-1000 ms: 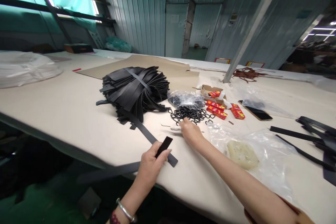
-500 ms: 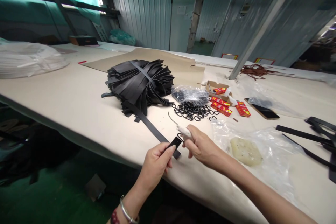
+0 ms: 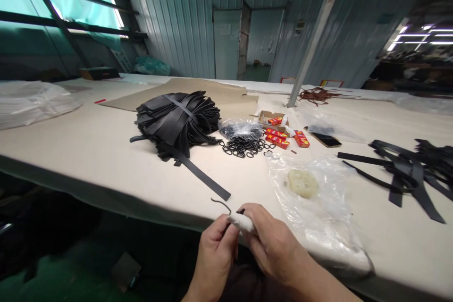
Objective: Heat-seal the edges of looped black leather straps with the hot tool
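Fingers of my left hand and right hand pinch a white-wrapped hooked tool and small black strap end together; threading comes next, needing steady alignment.

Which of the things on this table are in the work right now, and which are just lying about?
In hand:
left hand and right hand, together gripping a white-wrapped hook tool
black strap lying nearest on the table
loose black rings

Lying about:
strap bundle
red boxes
phone
plastic bag with pale lump
loose straps at right
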A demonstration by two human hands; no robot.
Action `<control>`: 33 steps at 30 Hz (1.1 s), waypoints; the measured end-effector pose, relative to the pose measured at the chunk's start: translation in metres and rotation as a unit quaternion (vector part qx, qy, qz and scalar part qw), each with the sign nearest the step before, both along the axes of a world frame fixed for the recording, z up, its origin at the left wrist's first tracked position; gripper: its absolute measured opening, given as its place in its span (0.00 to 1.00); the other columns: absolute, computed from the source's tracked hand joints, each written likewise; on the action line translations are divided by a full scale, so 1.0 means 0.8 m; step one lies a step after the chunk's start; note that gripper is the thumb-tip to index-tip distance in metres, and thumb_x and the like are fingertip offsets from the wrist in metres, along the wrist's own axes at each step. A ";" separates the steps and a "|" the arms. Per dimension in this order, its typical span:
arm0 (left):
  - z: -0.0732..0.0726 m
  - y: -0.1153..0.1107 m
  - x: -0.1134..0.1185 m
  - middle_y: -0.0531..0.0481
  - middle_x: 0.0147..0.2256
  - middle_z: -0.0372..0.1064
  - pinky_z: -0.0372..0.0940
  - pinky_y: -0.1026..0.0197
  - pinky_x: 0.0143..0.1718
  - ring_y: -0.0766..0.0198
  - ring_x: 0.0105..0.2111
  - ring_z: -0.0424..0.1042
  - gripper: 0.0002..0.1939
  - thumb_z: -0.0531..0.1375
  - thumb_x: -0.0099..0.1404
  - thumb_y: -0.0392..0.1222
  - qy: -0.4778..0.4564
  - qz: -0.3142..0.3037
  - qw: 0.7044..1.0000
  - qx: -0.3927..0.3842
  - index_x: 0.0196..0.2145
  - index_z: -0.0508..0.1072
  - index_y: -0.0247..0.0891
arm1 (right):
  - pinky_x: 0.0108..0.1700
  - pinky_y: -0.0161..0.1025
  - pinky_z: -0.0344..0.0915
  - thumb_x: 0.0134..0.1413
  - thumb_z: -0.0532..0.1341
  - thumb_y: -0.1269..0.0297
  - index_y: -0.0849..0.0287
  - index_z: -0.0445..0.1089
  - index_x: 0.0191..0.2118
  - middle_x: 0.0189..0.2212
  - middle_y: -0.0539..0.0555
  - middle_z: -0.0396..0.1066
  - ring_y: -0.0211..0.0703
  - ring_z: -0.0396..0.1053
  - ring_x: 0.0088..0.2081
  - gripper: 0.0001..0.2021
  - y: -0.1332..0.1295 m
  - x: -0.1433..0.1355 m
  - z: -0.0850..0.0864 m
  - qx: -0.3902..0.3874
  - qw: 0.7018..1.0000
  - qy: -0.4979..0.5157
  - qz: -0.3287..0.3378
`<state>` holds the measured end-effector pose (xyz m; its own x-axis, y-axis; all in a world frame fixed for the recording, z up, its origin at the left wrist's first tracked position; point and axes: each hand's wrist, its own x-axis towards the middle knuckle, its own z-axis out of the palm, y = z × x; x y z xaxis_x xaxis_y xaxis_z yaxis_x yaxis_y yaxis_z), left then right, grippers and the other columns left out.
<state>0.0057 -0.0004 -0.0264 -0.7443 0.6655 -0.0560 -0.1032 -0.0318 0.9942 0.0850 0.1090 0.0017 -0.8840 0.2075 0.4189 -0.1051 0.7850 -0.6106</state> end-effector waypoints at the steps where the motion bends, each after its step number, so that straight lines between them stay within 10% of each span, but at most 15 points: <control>1: 0.002 -0.001 0.005 0.59 0.16 0.51 0.48 0.68 0.18 0.71 0.16 0.50 0.16 0.57 0.59 0.53 -0.008 0.004 1.000 0.006 0.24 0.66 0.37 | 0.30 0.35 0.65 0.58 0.47 0.70 0.57 0.57 0.40 0.30 0.53 0.65 0.41 0.67 0.28 0.06 -0.003 0.003 0.002 -0.061 0.998 0.010 0.002; 7: 0.010 -0.006 0.024 0.57 0.17 0.56 0.53 0.67 0.20 0.69 0.18 0.54 0.16 0.55 0.61 0.52 0.047 -0.023 0.998 -0.017 0.25 0.69 0.37 | 0.24 0.31 0.67 0.55 0.55 0.58 0.58 0.62 0.35 0.23 0.48 0.65 0.37 0.67 0.22 0.08 -0.013 0.017 0.012 -0.384 0.920 -0.058 -0.051; 14: -0.007 -0.016 0.032 0.50 0.25 0.64 0.59 0.58 0.36 0.59 0.30 0.63 0.10 0.59 0.57 0.47 0.277 0.138 0.948 -0.078 0.25 0.68 0.40 | 0.27 0.32 0.66 0.57 0.53 0.67 0.57 0.63 0.34 0.23 0.49 0.64 0.38 0.66 0.23 0.04 -0.010 0.038 -0.013 -0.203 0.971 0.039 -0.120; 18: -0.001 -0.018 0.041 0.52 0.17 0.62 0.60 0.62 0.25 0.64 0.20 0.62 0.22 0.53 0.61 0.57 -0.057 -0.037 0.996 -0.058 0.20 0.67 0.37 | 0.34 0.35 0.67 0.55 0.51 0.76 0.56 0.62 0.40 0.30 0.54 0.67 0.41 0.68 0.32 0.10 -0.010 0.051 -0.019 -0.021 0.985 0.148 -0.090; 22: 0.007 -0.015 0.041 0.43 0.30 0.75 0.66 0.61 0.35 0.59 0.32 0.72 0.14 0.62 0.56 0.49 -0.364 -0.039 0.928 0.065 0.32 0.74 0.33 | 0.40 0.38 0.68 0.53 0.50 0.80 0.54 0.57 0.52 0.38 0.58 0.69 0.45 0.69 0.39 0.22 -0.028 0.065 -0.034 0.053 0.989 0.138 0.015; 33: -0.008 -0.031 0.039 0.47 0.40 0.73 0.61 0.63 0.43 0.60 0.41 0.68 0.11 0.57 0.63 0.43 -0.168 -0.031 0.985 0.013 0.41 0.75 0.38 | 0.31 0.31 0.59 0.59 0.52 0.68 0.57 0.63 0.30 0.26 0.48 0.61 0.37 0.61 0.28 0.07 -0.023 0.060 -0.035 -0.264 0.960 -0.077 -0.043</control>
